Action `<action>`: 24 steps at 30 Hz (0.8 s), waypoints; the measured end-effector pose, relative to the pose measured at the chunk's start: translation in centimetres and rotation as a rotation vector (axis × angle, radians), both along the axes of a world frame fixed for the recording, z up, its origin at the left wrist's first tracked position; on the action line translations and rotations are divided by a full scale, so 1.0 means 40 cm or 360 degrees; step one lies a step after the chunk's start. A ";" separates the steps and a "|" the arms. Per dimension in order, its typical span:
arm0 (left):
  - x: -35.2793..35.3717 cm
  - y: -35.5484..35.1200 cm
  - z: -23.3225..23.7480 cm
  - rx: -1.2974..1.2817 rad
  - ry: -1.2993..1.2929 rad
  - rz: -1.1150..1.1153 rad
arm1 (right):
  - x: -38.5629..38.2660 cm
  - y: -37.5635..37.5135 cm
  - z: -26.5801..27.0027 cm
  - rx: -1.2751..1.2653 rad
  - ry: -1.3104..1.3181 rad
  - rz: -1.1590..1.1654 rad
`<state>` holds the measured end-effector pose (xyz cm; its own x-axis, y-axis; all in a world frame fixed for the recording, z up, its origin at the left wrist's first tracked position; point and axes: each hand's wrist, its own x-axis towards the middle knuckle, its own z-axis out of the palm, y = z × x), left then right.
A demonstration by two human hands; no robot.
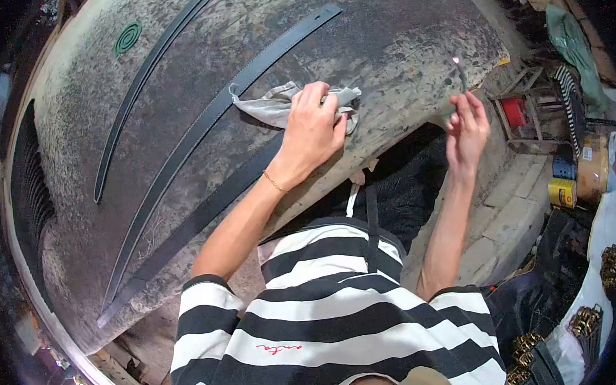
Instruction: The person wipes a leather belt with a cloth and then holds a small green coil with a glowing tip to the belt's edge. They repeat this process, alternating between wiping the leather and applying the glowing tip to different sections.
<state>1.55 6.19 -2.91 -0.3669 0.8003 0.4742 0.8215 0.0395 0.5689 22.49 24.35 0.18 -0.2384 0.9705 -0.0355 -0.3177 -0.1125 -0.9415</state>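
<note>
My left hand (311, 132) is closed on a crumpled grey cloth (264, 109), pressed at the upper end of a dark leather strap (230, 183). A stitched black belt (208, 117) with a hole near its tip lies just beyond the cloth, and another dark belt (147, 74) curves farther off. Raised at the table's right side, my right hand (467, 123) pinches a thin, curved dark-green piece of mosquito coil (463, 78) with a bright tip. The palm of my left hand is hidden.
A green mosquito coil (128, 37) lies at the far left of the worn, stained table (399, 60). To the right are a red object (514, 112) in a wooden frame and a yellow tin (562, 192). Several gold-coloured buckles (526, 352) sit at lower right.
</note>
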 end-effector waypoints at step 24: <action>-0.041 0.006 0.035 -0.0344 0.0515 -0.0263 | -0.247 -0.060 -0.088 0.0232 -0.0021 0.0069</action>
<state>-0.09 6.45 -1.51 -0.0853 0.9295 0.3587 0.9616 -0.0174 0.2738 12.60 21.94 -3.33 -0.2808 0.9543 0.1019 -0.3032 0.0125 -0.9528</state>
